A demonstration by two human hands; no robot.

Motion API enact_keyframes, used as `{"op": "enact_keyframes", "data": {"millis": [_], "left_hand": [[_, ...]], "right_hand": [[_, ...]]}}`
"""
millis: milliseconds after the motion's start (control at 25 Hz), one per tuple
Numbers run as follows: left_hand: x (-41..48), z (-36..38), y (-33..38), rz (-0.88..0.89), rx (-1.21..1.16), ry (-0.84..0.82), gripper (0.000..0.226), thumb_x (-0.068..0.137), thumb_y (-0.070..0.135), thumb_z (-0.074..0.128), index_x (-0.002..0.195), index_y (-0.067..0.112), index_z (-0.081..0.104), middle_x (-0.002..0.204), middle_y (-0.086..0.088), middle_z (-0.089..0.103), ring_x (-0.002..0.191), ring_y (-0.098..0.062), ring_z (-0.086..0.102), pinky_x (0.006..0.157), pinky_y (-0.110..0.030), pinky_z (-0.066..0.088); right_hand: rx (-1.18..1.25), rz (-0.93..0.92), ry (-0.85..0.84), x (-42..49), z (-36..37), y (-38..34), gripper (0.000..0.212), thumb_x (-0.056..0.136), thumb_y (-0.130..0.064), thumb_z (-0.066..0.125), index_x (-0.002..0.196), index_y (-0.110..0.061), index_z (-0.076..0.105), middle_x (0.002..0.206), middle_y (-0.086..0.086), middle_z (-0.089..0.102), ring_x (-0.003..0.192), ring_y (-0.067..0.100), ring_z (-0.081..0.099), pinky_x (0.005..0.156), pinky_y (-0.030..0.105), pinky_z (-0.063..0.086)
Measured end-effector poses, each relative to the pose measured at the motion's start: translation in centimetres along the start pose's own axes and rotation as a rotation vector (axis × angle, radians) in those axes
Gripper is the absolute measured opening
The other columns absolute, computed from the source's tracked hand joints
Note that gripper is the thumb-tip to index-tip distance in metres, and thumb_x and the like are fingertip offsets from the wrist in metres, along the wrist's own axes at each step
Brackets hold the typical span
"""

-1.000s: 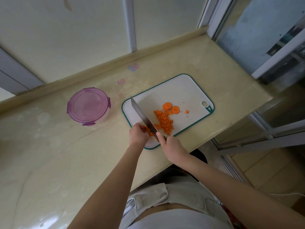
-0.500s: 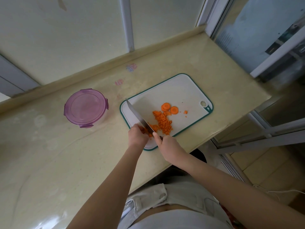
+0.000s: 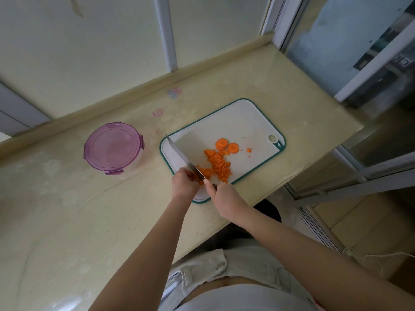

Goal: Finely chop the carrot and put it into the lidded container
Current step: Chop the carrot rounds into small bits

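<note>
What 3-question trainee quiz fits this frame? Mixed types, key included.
1. True or false: the lidded container already stands open.
2. Which grips the knife? A) left hand B) right hand C) both hands
3. Short answer: what does the chopped carrot lie on?
Key: 1. False, it is closed. 2. B; the left hand holds a carrot piece beside the blade. 3. The cutting board.
</note>
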State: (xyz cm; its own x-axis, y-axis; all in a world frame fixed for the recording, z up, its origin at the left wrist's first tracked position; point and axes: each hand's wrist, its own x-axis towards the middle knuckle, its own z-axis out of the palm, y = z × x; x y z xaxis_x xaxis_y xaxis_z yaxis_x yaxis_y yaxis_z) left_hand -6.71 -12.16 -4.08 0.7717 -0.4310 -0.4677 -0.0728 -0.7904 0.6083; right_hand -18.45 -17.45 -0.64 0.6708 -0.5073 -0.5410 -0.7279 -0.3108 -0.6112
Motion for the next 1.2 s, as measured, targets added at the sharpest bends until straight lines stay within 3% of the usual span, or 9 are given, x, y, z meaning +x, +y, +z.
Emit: {"op": "enact_keyframes", "data": {"millis": [120, 360, 560, 800, 920, 1200], "left_hand": [[-0.3, 0.0, 0.1, -0.010, -0.010, 0.004, 0.023, 0.083, 0.004, 0.059, 0.106, 0.002, 0.057, 0.104, -0.013, 0.062, 0.090, -0.020, 0.053, 0.072, -0.023, 0.040], [-0.4, 0.0, 0.2, -0.006, -0.015, 0.005, 0.022, 0.084, 0.004, 0.057, 0.106, 0.003, 0.056, 0.104, -0.013, 0.061, 0.094, -0.022, 0.054, 0.073, -0.023, 0.039], [-0.3, -0.2, 0.0, -0.007, -0.041, -0.004, 0.021, 0.085, 0.005, 0.059, 0.106, 0.003, 0.056, 0.104, -0.010, 0.062, 0.094, -0.022, 0.056, 0.073, -0.022, 0.040], [-0.5, -0.5, -0.1, -0.019, -0.083, -0.015, 0.022, 0.086, 0.012, 0.063, 0.106, 0.005, 0.056, 0.095, -0.004, 0.056, 0.089, -0.020, 0.055, 0.071, -0.024, 0.043], [-0.6, -0.4, -0.6, -0.025, -0.096, 0.015, 0.016, 0.086, 0.016, 0.063, 0.098, 0.006, 0.059, 0.093, -0.009, 0.062, 0.088, -0.023, 0.060, 0.071, -0.027, 0.047], [-0.6, -0.6, -0.1, -0.033, -0.043, 0.003, 0.010, 0.083, 0.008, 0.057, 0.085, 0.007, 0.066, 0.084, -0.005, 0.061, 0.076, -0.015, 0.052, 0.048, -0.011, 0.031]], "right_hand": [[0.062, 0.017, 0.002, 0.3, -0.3, 0.3, 0.050, 0.099, -0.050, 0.029, 0.088, -0.006, 0.052, 0.079, 0.012, 0.053, 0.074, 0.024, 0.050, 0.069, 0.030, 0.038], [0.096, 0.045, 0.030, 1.7, -1.1, 1.2, 0.062, 0.099, -0.053, 0.026, 0.054, -0.011, 0.038, 0.055, 0.004, 0.042, 0.050, 0.017, 0.041, 0.056, 0.029, 0.036], [0.082, -0.015, 0.064, 1.5, -0.8, 1.0, 0.061, 0.100, -0.049, 0.029, 0.053, -0.010, 0.033, 0.052, 0.005, 0.039, 0.049, 0.016, 0.040, 0.048, 0.024, 0.030], [0.094, -0.052, 0.107, 1.0, -1.5, 0.8, 0.058, 0.099, -0.049, 0.028, 0.057, -0.009, 0.031, 0.052, 0.004, 0.037, 0.049, 0.016, 0.038, 0.050, 0.027, 0.030], [0.104, -0.063, 0.086, 0.5, -1.5, 0.9, 0.060, 0.099, -0.050, 0.029, 0.058, -0.007, 0.036, 0.051, 0.003, 0.038, 0.047, 0.016, 0.039, 0.052, 0.028, 0.033], [0.073, -0.026, 0.058, 0.0, -0.7, 0.7, 0.061, 0.099, -0.049, 0.031, 0.054, -0.008, 0.036, 0.052, 0.004, 0.040, 0.049, 0.016, 0.040, 0.051, 0.027, 0.032]]}}
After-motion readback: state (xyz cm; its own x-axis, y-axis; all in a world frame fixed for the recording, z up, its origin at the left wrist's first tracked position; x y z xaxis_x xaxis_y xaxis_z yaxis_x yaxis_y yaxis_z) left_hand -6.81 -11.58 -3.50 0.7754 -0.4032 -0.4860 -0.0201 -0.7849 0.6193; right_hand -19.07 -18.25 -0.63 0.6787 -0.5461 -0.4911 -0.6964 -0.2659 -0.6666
